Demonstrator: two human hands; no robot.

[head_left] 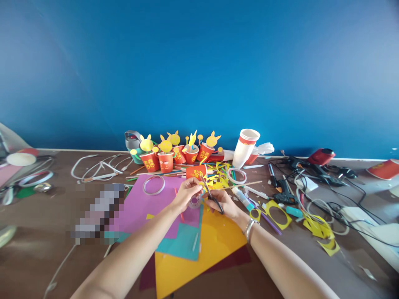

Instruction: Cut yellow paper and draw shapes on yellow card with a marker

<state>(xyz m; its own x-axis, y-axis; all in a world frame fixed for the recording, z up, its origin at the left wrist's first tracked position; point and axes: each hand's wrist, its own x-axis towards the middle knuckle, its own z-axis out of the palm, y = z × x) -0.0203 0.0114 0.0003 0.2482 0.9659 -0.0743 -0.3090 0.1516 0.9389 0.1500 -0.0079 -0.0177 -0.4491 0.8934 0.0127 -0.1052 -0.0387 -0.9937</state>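
Over the middle of the table, my right hand (pixel 226 203) is closed on a pair of dark-handled scissors (pixel 207 189), whose blades point up and left. My left hand (pixel 187 195) pinches a small yellow paper piece (pixel 201 183) close to the blades. Part of that piece is hidden by the fingers. Just behind the hands lies a red paper cup (pixel 196 171). Beneath them are a purple sheet (pixel 140 199), a teal sheet (pixel 181 245) and an orange-yellow sheet (pixel 218 236). A roll of clear tape (pixel 195 202) shows between the hands.
Several red cups with yellow paper figures (pixel 166 160) stand near the blue wall, beside a stack of white cups (pixel 245 149). Yellow paper scraps (pixel 277 214), a glue gun (pixel 284 193) and tangled cables (pixel 330 195) lie to the right. A white cable (pixel 99 168) lies left.
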